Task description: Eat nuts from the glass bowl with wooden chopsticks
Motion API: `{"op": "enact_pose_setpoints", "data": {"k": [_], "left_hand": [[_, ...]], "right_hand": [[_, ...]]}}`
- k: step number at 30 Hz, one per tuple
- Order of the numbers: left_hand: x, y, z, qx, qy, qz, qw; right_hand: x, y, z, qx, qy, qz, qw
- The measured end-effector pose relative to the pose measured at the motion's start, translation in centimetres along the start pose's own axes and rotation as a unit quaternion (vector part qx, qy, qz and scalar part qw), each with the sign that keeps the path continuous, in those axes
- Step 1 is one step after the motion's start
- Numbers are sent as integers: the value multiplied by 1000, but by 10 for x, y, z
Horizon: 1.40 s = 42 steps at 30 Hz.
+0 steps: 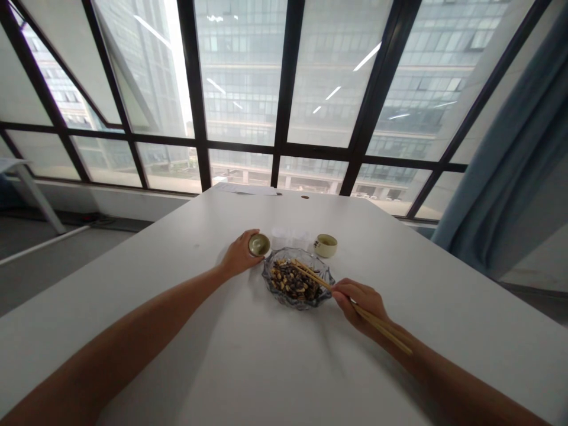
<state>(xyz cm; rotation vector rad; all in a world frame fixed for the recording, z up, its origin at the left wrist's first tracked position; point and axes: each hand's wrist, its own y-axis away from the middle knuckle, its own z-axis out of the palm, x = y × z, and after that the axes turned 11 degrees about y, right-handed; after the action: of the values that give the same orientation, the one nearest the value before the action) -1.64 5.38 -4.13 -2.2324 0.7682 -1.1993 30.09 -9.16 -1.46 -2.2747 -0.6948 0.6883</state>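
My left hand (242, 253) is closed round a small green cup (259, 245), which is tilted so that its inside faces me. Its rim is close to the left edge of a scalloped glass bowl (326, 273). The bowl holds a mix of dark seeds and pale yellow pieces (295, 281) that look like nuts. In my right hand (360, 302) is a pair of wooden chopsticks (316, 277), gripped near the middle. Their tips reach into the mix at the back of the bowl. Whether the tips pinch a piece is too small to tell.
A second small cup (326, 246), pale green with dark markings, stands behind the bowl to the right. Beside it are clear plastic containers (290, 238). Papers (244, 189) lie at the far end of the white table (266, 367). A blue curtain (492, 160) hangs at right.
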Motion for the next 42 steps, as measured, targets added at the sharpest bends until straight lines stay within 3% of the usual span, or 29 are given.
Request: {"op": "enact_pose_setpoints", "data": {"k": [2,4,8,11,13,16,18,23,27,32,36,42], "left_hand": [[2,0,-1,-3,0,0,1000],[4,1,-1,-5,0,-2,1000],[5,1,-1,-9,-6,-7,1000],[5,1,-1,-17,-8,-8,1000],[5,1,-1,-19,-10,-8,1000],[6,1,-1,-23,-18,-16,999],[7,0,0,-26,-21,-22,999],[4,-2,2,-21,-15,-22,999],[0,-3,4,-6,-11,-26,1000],[2,-3,3,-5,5,-40,999],[2,-4,4,-2,6,-41,999],[2,-5,5,-7,7,-48,999]], "right_hand": [[-2,0,3,23,-24,44,998],[-4,-3,7,59,-76,133,986],[-1,-11,14,136,-242,328,903],[8,-14,18,158,-319,387,851],[14,-14,19,154,-340,397,839],[16,-12,18,146,-333,392,845],[13,-13,15,149,-303,369,866],[-2,-31,5,124,-181,228,948],[-17,-59,8,71,-95,120,986],[-31,-94,28,49,-63,86,993],[-27,-111,43,2,-84,96,992],[-3,-122,30,54,-194,161,966]]}}
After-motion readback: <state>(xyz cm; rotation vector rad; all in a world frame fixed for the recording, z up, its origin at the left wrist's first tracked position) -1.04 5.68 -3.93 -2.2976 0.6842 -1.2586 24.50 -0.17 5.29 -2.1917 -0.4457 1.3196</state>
